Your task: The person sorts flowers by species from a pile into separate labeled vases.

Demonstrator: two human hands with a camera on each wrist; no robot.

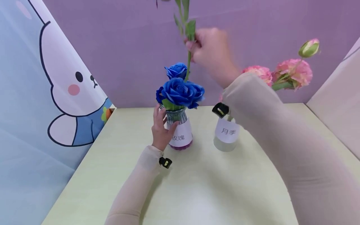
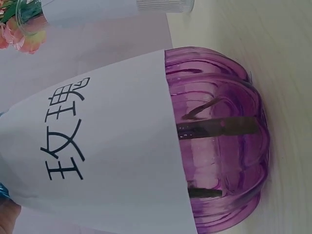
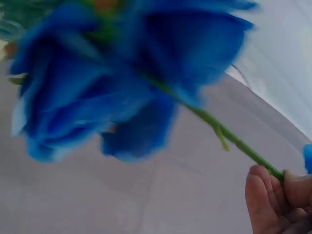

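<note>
A purple glass vase [image 1: 181, 146] with a white paper label [image 2: 112, 146] stands on the table and holds several blue roses [image 1: 180, 92]. My left hand [image 1: 163, 129] grips the vase near its neck, thumb in front and fingers round the left side. Above the blooms, my right hand [image 1: 212, 51] pinches a green stem [image 1: 188, 64] with leaves, its lower end among the roses. The right wrist view shows thumb and fingers closed on that stem [image 3: 234, 139]. The head of this flower lies mostly beyond the top of the head view.
To the right stands a second labelled vase [image 1: 225, 145] holding pink flowers [image 1: 293, 73] and a bud [image 1: 309, 48], partly hidden by my right sleeve. A purple backdrop [image 1: 118, 56] rises behind the pale table [image 1: 112, 175]; a cartoon-printed curtain [image 1: 22, 175] hangs at the left.
</note>
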